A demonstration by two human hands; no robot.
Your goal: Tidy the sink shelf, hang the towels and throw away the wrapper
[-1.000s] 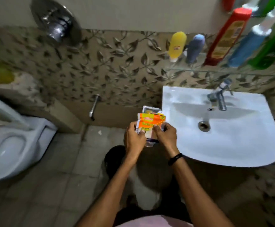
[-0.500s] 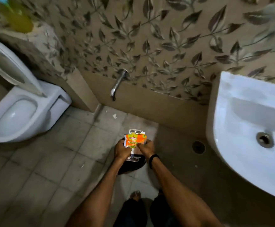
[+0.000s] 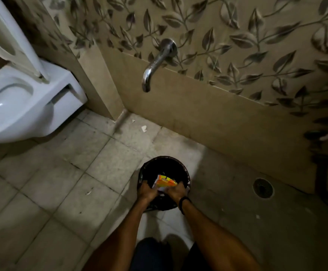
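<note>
An orange and yellow wrapper (image 3: 164, 181) is held low over the mouth of a small black bin (image 3: 164, 163) on the tiled floor. My left hand (image 3: 147, 190) grips the wrapper's left end and my right hand (image 3: 175, 191) grips its right end, both reaching over the bin's near rim. A black band sits on my right wrist. The sink shelf and the towels are out of view.
A white toilet (image 3: 22, 100) with its seat raised stands at the left. A chrome wall spout (image 3: 155, 65) juts from the leaf-patterned tiles. A floor drain (image 3: 263, 187) and a dark waste pipe (image 3: 323, 169) lie at the right. Small scraps dot the floor.
Both hands have carried the wrapper down from sink height to the bin's mouth. The view has tilted down, so the sink and the shelf have left the frame.
</note>
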